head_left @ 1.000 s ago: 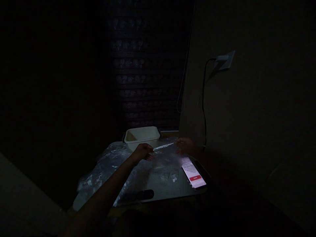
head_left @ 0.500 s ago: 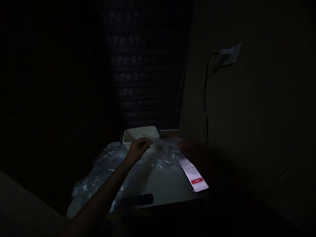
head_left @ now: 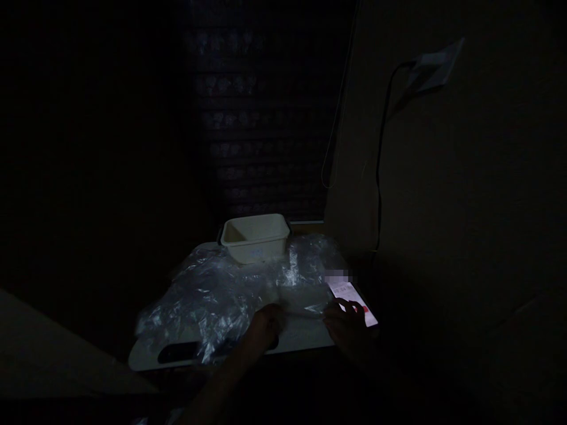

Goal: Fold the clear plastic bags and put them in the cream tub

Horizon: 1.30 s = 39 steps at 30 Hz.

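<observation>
The two bare hands are low in the centre of the frame, above the near edge of a pale table [head_left: 305,339], in very dim light. The left hand [head_left: 266,323], just left of the other, has its fingers curled closed on one end of a strip of clear plastic film [head_left: 305,314], which runs nearly level across the gap between the hands. The right hand [head_left: 348,327] is at the film's other end, fingers bent, some of them in front of the lit phone [head_left: 345,289] and partly covering its red button; it is too dark to tell whether they pinch the film. Crumpled clear plastic [head_left: 212,289] spreads over the left and middle of the table, and whether it joins the strip cannot be told. A dark oval slot [head_left: 177,352] shows at the table's lower left. A cream tub [head_left: 261,251] stands at the far side, near the frame's centre, plastic around its base. Behind it hangs a dark blind [head_left: 239,118]; at upper right, a black cable [head_left: 380,177] drops from a wall socket [head_left: 436,65].
</observation>
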{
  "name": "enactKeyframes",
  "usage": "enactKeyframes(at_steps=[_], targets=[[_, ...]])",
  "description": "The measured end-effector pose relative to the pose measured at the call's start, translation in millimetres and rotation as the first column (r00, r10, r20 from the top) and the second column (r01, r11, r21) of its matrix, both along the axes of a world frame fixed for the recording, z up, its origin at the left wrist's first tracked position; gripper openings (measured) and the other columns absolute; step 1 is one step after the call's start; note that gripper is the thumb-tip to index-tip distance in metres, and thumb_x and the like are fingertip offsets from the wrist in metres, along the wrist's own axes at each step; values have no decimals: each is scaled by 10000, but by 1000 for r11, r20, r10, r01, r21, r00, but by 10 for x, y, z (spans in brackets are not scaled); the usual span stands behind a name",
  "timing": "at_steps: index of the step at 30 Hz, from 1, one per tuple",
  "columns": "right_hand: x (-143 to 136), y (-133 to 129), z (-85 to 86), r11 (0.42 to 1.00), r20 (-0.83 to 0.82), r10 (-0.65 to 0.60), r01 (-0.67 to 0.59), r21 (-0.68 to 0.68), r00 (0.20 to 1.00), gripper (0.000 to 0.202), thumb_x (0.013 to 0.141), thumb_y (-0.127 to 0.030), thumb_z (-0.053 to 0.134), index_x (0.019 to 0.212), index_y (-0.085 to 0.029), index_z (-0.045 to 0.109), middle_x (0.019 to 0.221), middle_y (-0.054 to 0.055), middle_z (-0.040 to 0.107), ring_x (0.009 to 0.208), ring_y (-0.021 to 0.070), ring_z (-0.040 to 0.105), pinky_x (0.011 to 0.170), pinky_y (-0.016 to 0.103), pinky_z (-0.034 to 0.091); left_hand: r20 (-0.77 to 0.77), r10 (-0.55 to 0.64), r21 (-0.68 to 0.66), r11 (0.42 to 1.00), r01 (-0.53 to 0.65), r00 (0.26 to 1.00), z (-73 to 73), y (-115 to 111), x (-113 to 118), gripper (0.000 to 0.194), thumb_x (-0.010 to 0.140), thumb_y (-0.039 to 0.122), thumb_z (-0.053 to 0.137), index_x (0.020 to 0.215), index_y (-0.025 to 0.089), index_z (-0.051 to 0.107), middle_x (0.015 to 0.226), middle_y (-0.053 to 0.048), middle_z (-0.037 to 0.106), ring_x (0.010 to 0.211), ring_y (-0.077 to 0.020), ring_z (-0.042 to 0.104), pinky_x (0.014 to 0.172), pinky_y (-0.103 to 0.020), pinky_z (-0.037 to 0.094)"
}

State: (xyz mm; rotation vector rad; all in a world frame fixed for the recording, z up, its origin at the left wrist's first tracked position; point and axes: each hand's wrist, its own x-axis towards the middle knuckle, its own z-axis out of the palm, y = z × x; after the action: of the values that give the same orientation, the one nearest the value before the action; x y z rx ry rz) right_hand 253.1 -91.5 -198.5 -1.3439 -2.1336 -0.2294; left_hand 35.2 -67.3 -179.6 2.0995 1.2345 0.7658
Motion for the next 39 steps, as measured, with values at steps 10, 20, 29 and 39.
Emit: enactKeyframes(at_steps=[10, 20, 29, 39], targets=[[-95, -279, 43, 991, 27, 76, -72, -113, 997, 224, 697, -182, 406, 878, -215, 535, 969, 27, 553, 979, 182, 416, 826, 387, 285, -102, -34, 102, 994, 45, 994, -46, -262, -44, 255, 698, 105, 345, 803, 189, 562, 1059, -23, 496, 1023, -151, 384, 874, -297, 289], [-242, -140, -155, 989, 128, 92, -75, -127, 987, 313, 747, -217, 353, 1041, -197, 456, 1101, 47, 473, 1060, 183, 350, 892, 438, 230, -331, 44, 226, 974, 34, 942, -175, -277, 144, 453, 792, 306, 281, 1217, 231, 140, 1303, -30, 58, 1164, -214, 5, 925, -417, 163], [-287, -182, -78, 980, 42, 76, -67, -185, 996, 296, 755, -220, 352, 1029, -228, 463, 1082, 31, 490, 1025, 167, 392, 898, 429, 229, -408, -33, 238, 961, 141, 913, -160, -328, 256, 449, 792, 283, 288, 1215, 240, 142, 1294, -53, 117, 1163, -224, 56, 901, -441, 197], [-249, -174, -126, 969, 23, 79, -71, -236, 997, 312, 748, -200, 352, 1045, -210, 445, 1104, 35, 471, 1046, 168, 366, 901, 442, 219, -351, -119, 169, 967, 188, 929, -83, -390, 163, 444, 810, 275, 237, 1224, 226, 85, 1300, -30, 91, 1164, -156, 99, 933, -350, 204]])
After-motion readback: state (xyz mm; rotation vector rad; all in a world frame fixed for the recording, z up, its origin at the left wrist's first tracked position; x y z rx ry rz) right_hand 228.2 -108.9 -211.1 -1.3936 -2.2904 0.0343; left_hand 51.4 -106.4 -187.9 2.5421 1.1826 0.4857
